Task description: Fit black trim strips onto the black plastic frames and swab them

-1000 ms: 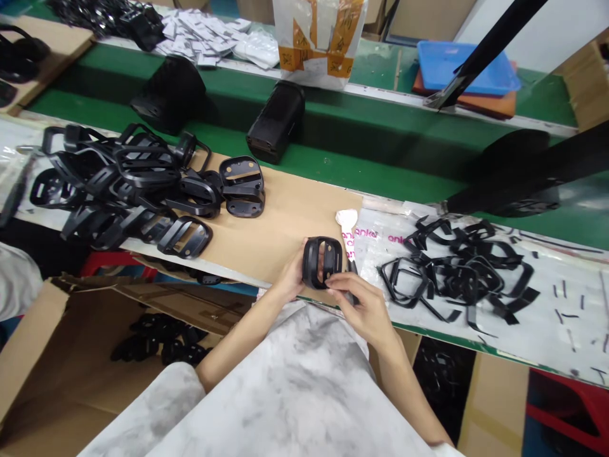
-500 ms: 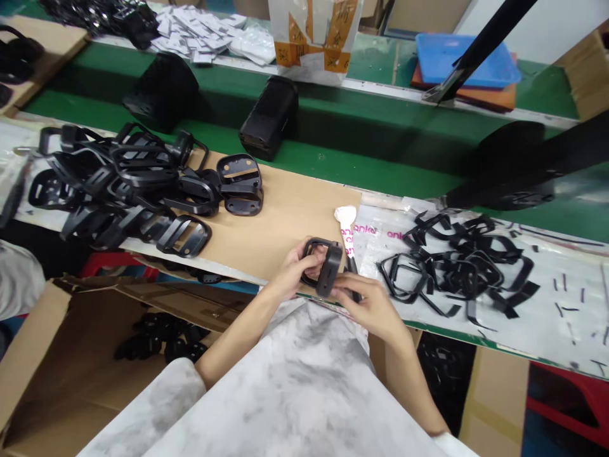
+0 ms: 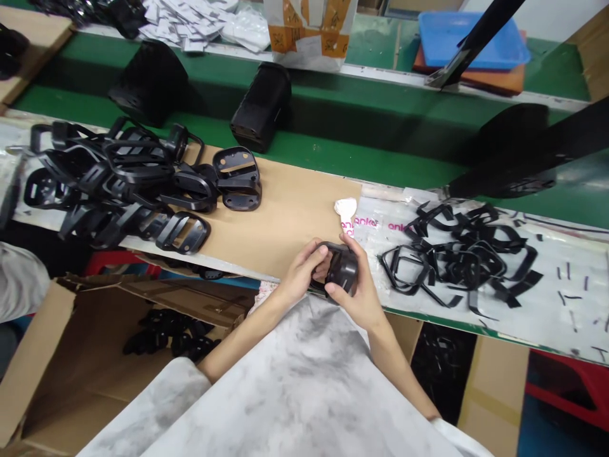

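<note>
A black plastic frame part (image 3: 343,269) is held between both hands, just over the near edge of the bench. My left hand (image 3: 304,270) grips its left side, thumb on top. Around its right side wraps my right hand (image 3: 358,289), with the fingers at the far edge and the thumb at the near one. Just beyond the hands lies a tool with a white wrapped end (image 3: 346,208) and pink lettering; its near part is hidden. Similar black frame parts (image 3: 137,165) are heaped to the left on the brown cardboard sheet (image 3: 280,209).
Thin black strips and loops (image 3: 457,260) lie tangled on the right. Two black housings (image 3: 261,105) stand on the green surface beyond. An open carton (image 3: 90,374) with black parts is below left. A dark post (image 3: 523,158) slants in from the right.
The frame part has been turned in my hands, its broad face now to the right. My right hand has moved up from its lower end to wrap its right side.
</note>
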A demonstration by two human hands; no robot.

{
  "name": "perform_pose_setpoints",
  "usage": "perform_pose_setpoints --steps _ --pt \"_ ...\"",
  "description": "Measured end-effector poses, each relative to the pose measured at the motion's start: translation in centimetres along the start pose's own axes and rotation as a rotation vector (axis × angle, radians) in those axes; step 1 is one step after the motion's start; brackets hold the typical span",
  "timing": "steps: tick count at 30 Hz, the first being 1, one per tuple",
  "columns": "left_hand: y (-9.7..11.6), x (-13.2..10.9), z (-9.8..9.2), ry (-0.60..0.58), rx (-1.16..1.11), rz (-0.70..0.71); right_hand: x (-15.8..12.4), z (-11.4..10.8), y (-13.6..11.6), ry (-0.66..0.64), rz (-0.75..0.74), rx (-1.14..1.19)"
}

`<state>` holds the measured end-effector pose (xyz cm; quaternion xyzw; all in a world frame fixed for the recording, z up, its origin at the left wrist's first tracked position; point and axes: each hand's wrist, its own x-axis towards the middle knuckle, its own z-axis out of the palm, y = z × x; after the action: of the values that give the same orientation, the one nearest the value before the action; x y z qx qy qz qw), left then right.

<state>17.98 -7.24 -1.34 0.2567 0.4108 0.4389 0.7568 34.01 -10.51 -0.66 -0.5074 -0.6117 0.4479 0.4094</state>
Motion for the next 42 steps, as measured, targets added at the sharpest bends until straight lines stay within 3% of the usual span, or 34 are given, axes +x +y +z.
perform_pose_setpoints --steps 3,7,13,23,32,37,42 --pt "-0.2 0.0 -0.5 -0.003 0.2 0.129 0.2 0.5 0.0 0.052 -0.001 -0.014" --pt "-0.5 0.1 -1.0 0.042 0.394 0.187 0.3 0.7 0.0 0.082 0.003 -0.035" --pt "-0.7 0.6 -0.9 0.057 0.389 0.182 0.1 1.0 0.2 0.112 0.044 -0.017" --pt "1.2 1.6 -1.9 -0.262 0.433 0.069 -0.6 0.8 1.1 0.134 0.038 -0.039" --pt "1.1 2.1 -2.9 -0.401 0.338 -0.017 -0.8 1.0 1.2 0.096 0.067 0.02" --pt "-0.1 1.7 -2.8 -0.252 0.257 0.045 -0.1 1.3 0.7 0.101 0.074 0.052" --pt "-0.1 1.1 -2.0 -0.148 0.389 0.162 0.2 1.3 0.5 0.122 0.044 0.06"
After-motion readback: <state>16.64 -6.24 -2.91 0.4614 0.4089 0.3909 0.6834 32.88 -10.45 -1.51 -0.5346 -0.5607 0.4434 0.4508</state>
